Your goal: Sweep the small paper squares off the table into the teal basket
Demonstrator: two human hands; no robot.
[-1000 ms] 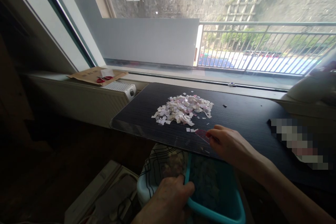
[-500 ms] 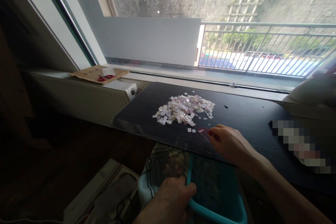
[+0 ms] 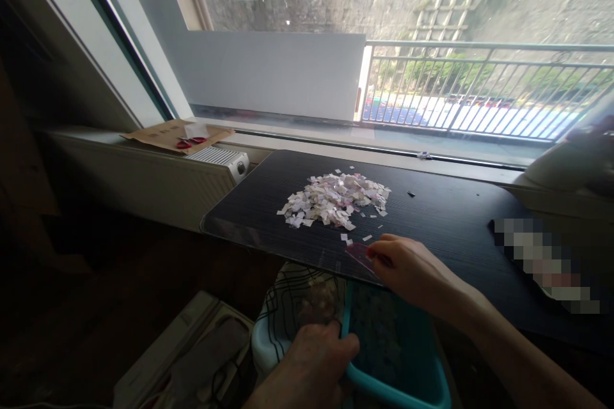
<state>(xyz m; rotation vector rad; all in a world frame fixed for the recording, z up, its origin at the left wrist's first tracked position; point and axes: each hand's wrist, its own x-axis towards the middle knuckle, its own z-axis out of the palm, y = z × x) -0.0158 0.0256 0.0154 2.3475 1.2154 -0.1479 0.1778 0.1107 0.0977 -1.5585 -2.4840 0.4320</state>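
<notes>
My right hand point(image 3: 410, 268) is closed around a thin, see-through pink plastic piece point(image 3: 357, 255), whose flat end lies low over the front edge of the dark table point(image 3: 254, 204). Just beyond that piece are a few loose white paper squares point(image 3: 344, 238). Farther back, a heap of small paper scraps point(image 3: 330, 201) covers the table's middle. Below the edge, my left hand point(image 3: 319, 351) grips the rim of a turquoise bin point(image 3: 400, 390). Inside the bin, dim pale bits show at the bottom.
Beside the bin stands a light-coloured container point(image 3: 263, 339) with a black-lined covering. Red-handled scissors point(image 3: 192, 142) rest on a brown paper envelope point(image 3: 158, 133) above the radiator point(image 3: 144, 172). A blurred-out object point(image 3: 542, 268) lies at the table's right, and a window runs behind.
My right hand has drawn the pink plastic piece left and toward the table's front edge. My left hand stays on the bin rim.
</notes>
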